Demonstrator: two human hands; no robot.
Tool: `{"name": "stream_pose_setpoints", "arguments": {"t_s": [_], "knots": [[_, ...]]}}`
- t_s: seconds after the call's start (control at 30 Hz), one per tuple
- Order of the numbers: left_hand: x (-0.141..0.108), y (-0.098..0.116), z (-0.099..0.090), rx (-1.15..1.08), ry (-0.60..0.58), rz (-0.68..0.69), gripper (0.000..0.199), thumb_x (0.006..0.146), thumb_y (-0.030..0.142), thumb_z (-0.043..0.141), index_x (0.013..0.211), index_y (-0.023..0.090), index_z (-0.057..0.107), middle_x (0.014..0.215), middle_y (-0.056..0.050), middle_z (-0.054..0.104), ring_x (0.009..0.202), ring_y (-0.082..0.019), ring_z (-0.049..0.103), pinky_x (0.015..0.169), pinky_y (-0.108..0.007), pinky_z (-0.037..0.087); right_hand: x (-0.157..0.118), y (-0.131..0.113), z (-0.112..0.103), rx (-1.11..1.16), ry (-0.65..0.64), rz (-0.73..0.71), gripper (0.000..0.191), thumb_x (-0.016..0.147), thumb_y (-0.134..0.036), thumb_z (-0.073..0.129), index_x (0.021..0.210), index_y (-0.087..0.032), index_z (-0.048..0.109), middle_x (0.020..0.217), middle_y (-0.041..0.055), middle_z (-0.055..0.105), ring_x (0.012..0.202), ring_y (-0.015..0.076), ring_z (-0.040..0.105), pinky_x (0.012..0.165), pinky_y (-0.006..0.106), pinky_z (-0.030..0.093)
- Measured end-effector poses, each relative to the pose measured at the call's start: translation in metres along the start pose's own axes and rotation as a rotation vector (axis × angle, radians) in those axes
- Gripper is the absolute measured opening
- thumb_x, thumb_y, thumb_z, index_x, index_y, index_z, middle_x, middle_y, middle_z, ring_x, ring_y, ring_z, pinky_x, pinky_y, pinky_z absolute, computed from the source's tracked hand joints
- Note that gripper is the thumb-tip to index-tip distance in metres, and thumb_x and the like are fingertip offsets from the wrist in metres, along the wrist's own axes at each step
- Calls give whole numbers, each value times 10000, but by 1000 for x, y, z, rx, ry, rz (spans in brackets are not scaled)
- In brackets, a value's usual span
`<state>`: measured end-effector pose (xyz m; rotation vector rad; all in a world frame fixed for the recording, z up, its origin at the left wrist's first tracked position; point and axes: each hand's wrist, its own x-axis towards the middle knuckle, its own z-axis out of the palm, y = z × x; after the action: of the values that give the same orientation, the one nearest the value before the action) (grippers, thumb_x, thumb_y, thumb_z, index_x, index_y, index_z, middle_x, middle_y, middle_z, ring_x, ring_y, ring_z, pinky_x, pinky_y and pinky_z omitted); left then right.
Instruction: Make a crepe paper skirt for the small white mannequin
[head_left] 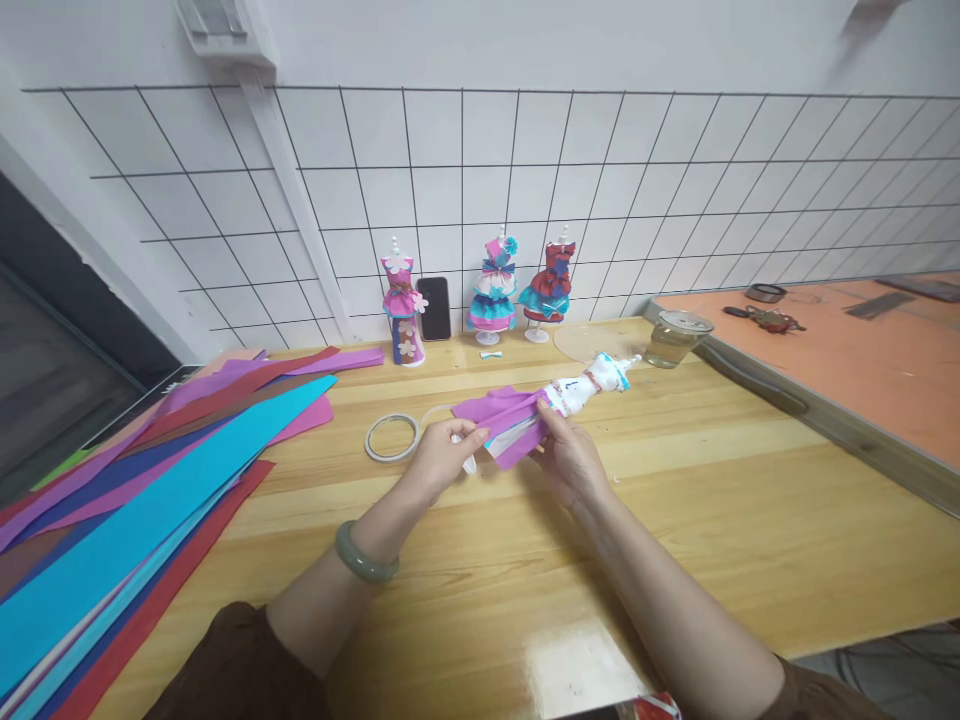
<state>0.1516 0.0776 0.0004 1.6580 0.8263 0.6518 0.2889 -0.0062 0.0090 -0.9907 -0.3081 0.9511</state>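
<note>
A small white dress form point(574, 393) with blue trim at its top lies tilted above the table, its neck toward the right. Purple paper point(506, 415) spreads from its lower end as a skirt, with white and light blue strips showing in it. My left hand point(450, 455) pinches the skirt's edge between thumb and fingers. Closed round the form where the purple paper meets the white body is my right hand point(570, 455). Part of a white base shows beside my left fingers. A roll of tape point(392, 438) lies left of my left hand.
Coloured paper strips point(187, 440) cover the table's left side. Three dressed forms point(405, 305) point(493, 290) point(550, 285) and a phone point(434, 308) stand by the tiled wall. A lidded cup point(675, 340) stands back right, beside an orange surface point(832, 370) holding keys.
</note>
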Motion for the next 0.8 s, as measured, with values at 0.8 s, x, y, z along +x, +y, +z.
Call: {"name": "stream_pose_setpoints", "arguments": {"t_s": [0.8], "knots": [[-3,2,2,-11,4,-24,270,680,417,603,663,149,586,540,24,518,482,-89,445,476,-204,318,-5,-3,3,32,6,-18,301,600,-397,723,833,-219,655,740,-10,680,643,146,581,548,232,434]]}}
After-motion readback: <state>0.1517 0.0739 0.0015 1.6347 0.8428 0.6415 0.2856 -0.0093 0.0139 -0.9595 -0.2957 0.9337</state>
